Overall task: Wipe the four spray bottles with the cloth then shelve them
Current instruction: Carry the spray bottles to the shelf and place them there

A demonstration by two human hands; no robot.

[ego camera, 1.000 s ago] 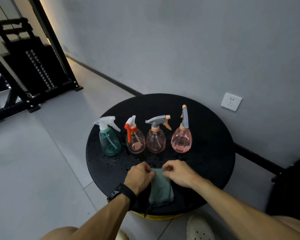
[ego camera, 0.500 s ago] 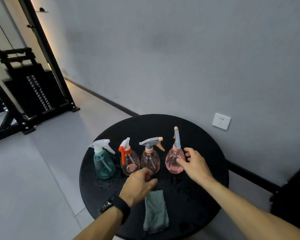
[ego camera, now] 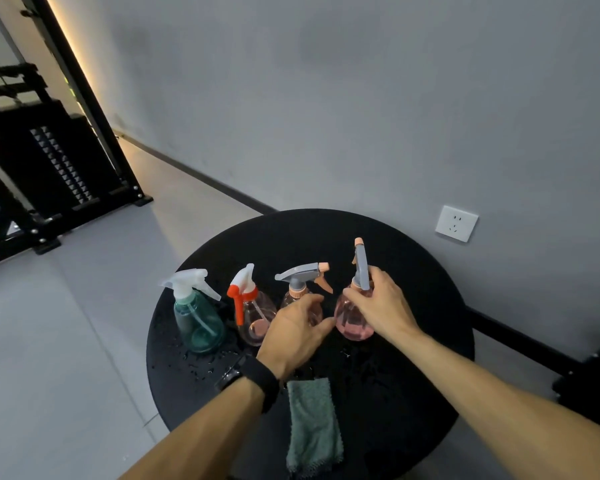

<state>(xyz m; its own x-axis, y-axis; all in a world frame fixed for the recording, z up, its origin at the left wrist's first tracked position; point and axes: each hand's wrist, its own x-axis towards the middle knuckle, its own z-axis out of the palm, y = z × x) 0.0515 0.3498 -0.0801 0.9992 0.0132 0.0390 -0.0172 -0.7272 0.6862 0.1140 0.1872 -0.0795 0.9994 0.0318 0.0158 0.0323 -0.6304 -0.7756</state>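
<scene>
Four spray bottles stand in a row on the round black table (ego camera: 413, 258), and one cloth lies near its front edge. Count them off from the left: a teal bottle (ego camera: 199, 325) with a clear white trigger head, a clear pink bottle (ego camera: 255, 320) with a red-and-white head, a second pink bottle (ego camera: 300, 299) with a grey head and peach nozzle, and the far-right pink bottle (ego camera: 352, 320), its grey trigger head pointing straight up. Two hands are in play. The right hand (ego camera: 383, 308) reaches in from the lower right, arm stretched across the table, and its fingers wrap the neck of the far-right pink bottle just below the trigger head. The left hand (ego camera: 293, 332), a black watch (ego camera: 257, 381) on its wrist, hovers in front of the second pink bottle, fingers loosely curled and spread, thumb stretched toward the far-right bottle's body; it grips nothing, and whether the thumb touches the bottle cannot be told. The folded green cloth (ego camera: 312, 427) lies flat on the table, just behind the left wrist, no hand on it. Water droplets (ego camera: 194, 365) speckle the tabletop by the teal bottle. One white wall socket (ego camera: 456, 223) sits on the grey wall behind.
</scene>
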